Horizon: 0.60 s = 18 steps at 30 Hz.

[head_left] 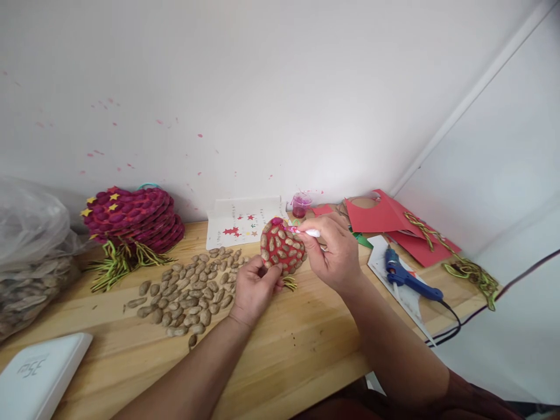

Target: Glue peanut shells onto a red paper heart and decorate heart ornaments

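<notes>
My left hand (257, 290) grips the lower left edge of a round red card disc (283, 245) covered with glued peanuts, tilted up off the table. One peanut at its top is painted magenta, while the others are bare. In my right hand (335, 248) is a slim white paintbrush (310, 232), held in a pinch, with its magenta-stained tip at the painted peanut. A green yarn tassel (289, 283) shows below the disc. Behind it stands a small clear cup of magenta paint (301, 205). Loose peanuts (192, 291) lie spread left of my left hand.
At the left are stacked magenta peanut discs (135, 219) with tassels, a plastic bag of peanuts (32, 274) and a white device (48, 370). A star-sticker sheet (240, 210) lies behind. To the right are a blue glue gun (409, 280) with a cord, red card (380, 216) and green yarn (472, 277).
</notes>
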{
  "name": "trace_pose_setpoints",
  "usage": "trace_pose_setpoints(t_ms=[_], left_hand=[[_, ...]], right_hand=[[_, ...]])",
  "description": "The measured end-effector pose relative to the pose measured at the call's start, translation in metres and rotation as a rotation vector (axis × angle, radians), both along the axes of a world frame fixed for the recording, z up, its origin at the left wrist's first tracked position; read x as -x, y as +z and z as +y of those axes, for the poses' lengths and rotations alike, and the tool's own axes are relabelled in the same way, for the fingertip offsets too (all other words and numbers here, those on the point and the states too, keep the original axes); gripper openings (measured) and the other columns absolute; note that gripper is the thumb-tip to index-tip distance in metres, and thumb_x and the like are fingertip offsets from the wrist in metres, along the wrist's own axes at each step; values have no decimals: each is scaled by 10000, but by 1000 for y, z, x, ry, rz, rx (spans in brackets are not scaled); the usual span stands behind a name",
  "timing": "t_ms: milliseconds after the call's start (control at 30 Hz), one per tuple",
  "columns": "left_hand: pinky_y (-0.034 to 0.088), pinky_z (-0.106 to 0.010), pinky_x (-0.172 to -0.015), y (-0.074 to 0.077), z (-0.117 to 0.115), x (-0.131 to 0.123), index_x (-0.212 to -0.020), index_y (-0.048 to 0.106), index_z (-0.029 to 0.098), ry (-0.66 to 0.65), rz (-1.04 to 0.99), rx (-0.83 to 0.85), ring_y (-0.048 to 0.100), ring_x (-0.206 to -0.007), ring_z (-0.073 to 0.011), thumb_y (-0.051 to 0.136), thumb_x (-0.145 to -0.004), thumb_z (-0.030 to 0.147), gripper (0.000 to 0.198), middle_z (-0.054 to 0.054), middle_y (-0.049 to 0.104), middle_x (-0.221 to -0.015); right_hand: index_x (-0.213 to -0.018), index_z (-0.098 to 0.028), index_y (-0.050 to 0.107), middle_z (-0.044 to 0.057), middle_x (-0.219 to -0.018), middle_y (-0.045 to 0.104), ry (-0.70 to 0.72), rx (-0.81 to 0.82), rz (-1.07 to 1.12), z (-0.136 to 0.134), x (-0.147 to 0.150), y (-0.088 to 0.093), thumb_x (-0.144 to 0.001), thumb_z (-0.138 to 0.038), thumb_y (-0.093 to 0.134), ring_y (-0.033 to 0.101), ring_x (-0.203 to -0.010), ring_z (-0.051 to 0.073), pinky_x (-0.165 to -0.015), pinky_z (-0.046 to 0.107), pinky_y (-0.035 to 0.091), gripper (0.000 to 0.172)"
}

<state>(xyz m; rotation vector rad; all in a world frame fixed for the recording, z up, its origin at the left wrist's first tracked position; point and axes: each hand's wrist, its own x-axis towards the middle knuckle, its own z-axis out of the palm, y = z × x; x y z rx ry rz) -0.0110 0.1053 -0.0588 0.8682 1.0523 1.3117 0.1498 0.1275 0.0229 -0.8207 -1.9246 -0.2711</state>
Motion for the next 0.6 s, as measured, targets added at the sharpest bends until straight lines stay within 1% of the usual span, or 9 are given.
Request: trace_pose_setpoints(t_ms=[167,267,400,600], left_hand=[[433,-222,-441,-1,1,0,-681,624,180,-11,20,-26,535,-433,-117,802,-657,347,246,25,615,-515],[433,-235,-451,-5,1,1,-657,601,191,-19,97,-68,536,-434,-129,775,-689,346,236,21,603,-499],[432,-239,-472,-11,1,2,-666,614,198,14,213,-147,537,-455,-134,752,-717,326,195,21,590,-518],[426,-241,-483,-12,1,5,-635,595,203,29,288,-184,532,-469,-132,735,-744,290,197,19,584,-550]], right_hand=[[-1002,-233,632,35,-883,733,16,0,5,-1,0,0,-959,-138,609,623,-827,213,-807,391,459,106],[-1008,-239,636,32,-870,728,13,-4,3,-1,0,0,-965,-144,605,619,-822,213,-802,392,459,108],[-1019,-242,642,36,-877,732,6,-15,-12,1,1,0,-976,-166,599,620,-824,217,-797,398,460,97],[-1023,-245,642,25,-853,729,20,-10,-74,0,2,-2,-963,-150,624,592,-839,223,-801,402,446,114]])
